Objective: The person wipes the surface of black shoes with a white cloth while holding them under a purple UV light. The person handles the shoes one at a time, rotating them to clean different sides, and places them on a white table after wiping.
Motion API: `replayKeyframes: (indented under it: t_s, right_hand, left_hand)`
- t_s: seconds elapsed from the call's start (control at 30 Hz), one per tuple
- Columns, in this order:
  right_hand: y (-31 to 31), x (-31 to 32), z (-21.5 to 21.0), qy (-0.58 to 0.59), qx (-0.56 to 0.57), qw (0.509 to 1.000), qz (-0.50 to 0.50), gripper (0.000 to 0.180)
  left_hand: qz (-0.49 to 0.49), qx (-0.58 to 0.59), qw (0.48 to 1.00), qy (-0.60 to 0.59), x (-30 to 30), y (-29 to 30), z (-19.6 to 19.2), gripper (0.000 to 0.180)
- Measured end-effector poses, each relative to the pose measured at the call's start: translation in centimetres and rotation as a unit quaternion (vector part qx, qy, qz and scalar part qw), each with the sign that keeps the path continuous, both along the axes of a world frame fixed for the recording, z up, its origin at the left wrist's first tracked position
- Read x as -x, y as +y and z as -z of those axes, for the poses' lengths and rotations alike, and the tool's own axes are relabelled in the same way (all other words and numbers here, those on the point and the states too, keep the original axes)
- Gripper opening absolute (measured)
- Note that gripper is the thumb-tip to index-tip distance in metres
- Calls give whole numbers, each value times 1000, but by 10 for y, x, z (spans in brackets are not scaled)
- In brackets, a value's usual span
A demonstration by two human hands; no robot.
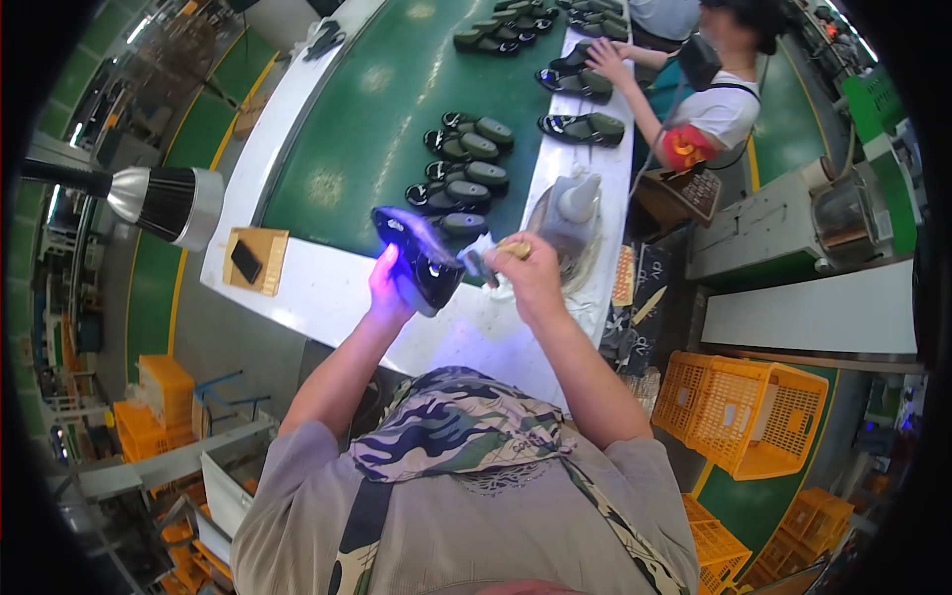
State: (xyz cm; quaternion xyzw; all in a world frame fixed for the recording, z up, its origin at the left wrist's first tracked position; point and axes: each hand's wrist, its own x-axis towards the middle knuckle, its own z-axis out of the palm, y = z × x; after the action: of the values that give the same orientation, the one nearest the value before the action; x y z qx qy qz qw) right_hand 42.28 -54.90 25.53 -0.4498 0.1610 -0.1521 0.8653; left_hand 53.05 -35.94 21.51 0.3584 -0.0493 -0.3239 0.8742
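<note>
Your left hand (385, 288) is wrapped around the underside of a dark, glossy shoe sole (416, 253), fingers closed on it so that it is held tilted up above the white bench edge (317, 297), bathed in violet light. Your right hand (531, 273) is closed on a small brush with a pale wooden handle (496, 253), its dark head touching the near end of the sole. Just behind your right hand stands a translucent plastic squeeze bottle with a white nozzle (575, 203) inside a shallow bowl. On the green conveyor belt (377, 119) beyond, several pairs of black and grey sandal soles (461, 164) lie in a row, well apart from your hands. A silver lamp head (169, 203) reaches in from your left, and a small yellowish tray holding a dark flat object (253, 260) sits on the bench near it. At the far end another person's hand (605, 55) rests on a sole. An orange plastic crate (744, 407) stands to your right.
</note>
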Motion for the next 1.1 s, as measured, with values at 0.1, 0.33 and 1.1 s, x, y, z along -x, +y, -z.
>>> replayKeyframes:
  t_s: [0.1, 0.33, 1.1]
  right_hand:
    - [-1, 6, 5, 16, -2, 1000, -9, 18]
    - [-10, 12, -7, 31, -48, 998, -18, 19]
    - [69, -42, 41, 50, -149, 954, -254, 12]
  left_hand:
    - [-33, -33, 999, -24, 0, 11, 13, 54]
    - [-98, -93, 977, -166, 12, 11, -5, 61]
    - [-355, -43, 933, -37, 103, 216, -33, 42]
